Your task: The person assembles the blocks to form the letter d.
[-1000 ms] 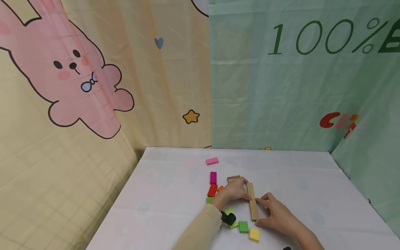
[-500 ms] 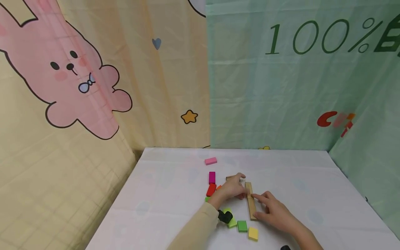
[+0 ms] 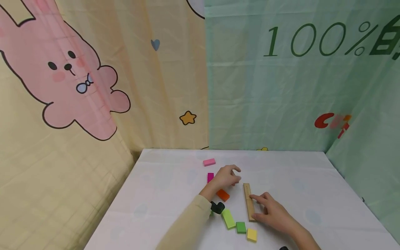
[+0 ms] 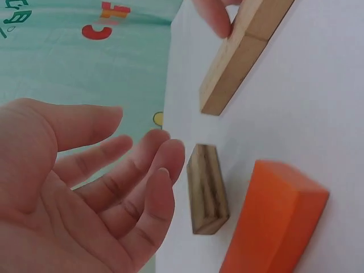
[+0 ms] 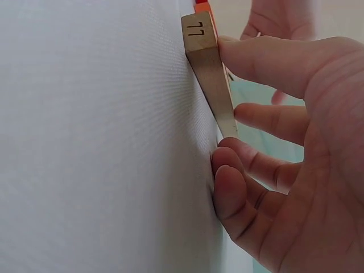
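Observation:
Two plain wooden blocks (image 3: 250, 210) lie end to end in a straight row on the white table. My right hand (image 3: 275, 212) touches their right side with thumb and forefinger, the thumb (image 5: 256, 57) at the near end, where a dark mark shows. The other fingers are bent beside the table surface. My left hand (image 3: 224, 176) hovers left of the row's far end, fingers loosely bent and nothing between them. In the left wrist view, a short wooden block with dark grain (image 4: 207, 193) lies close to its fingertips; the hand hides it in the head view.
Left of the row lie an orange block (image 3: 223, 195), a lime block (image 3: 228, 219), a green block (image 3: 241, 227) and a yellow block (image 3: 251, 235). A magenta block (image 3: 210, 177) and a pink block (image 3: 209, 162) lie farther back. Printed curtains (image 3: 175, 86) stand behind the table.
My left hand has left the wooden row and moved back and to the left, uncovering the orange and lime blocks. The right forefinger has slid slightly up along the row.

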A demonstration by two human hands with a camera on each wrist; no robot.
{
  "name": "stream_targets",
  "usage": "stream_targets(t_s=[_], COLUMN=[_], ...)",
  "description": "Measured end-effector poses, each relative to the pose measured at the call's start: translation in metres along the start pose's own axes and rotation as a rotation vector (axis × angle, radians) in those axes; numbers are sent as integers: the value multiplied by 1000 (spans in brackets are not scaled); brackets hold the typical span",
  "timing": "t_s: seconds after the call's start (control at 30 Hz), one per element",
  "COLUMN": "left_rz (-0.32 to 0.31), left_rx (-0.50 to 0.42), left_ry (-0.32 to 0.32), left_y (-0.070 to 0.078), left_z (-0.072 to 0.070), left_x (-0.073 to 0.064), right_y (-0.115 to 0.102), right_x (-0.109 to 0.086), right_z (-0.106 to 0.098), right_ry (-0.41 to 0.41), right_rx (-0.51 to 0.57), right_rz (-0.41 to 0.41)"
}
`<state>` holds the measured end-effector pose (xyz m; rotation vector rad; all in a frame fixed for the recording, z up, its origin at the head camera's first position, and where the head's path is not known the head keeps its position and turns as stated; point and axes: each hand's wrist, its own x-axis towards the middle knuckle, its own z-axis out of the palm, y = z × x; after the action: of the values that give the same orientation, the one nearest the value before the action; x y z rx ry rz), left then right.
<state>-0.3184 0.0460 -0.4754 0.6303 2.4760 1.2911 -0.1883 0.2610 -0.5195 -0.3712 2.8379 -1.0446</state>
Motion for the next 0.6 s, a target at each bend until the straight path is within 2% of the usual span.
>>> stream_targets(t_s=[0.17,0.33,0.6], left_rz=[24,4,-47], left_rx=[62,111,95], left_ry=[54,86,58], left_y=[-6,-17,-33], left_z=[-15,-22,-21], left_x=[3,5,8], right_y=[-3,-4,-4], right_x=[-1,-1,-1], right_z=[-1,-1,0], right_ry=[-1,0,-9], right_rx=[-2,-5,0], right_rz=[7,27,23])
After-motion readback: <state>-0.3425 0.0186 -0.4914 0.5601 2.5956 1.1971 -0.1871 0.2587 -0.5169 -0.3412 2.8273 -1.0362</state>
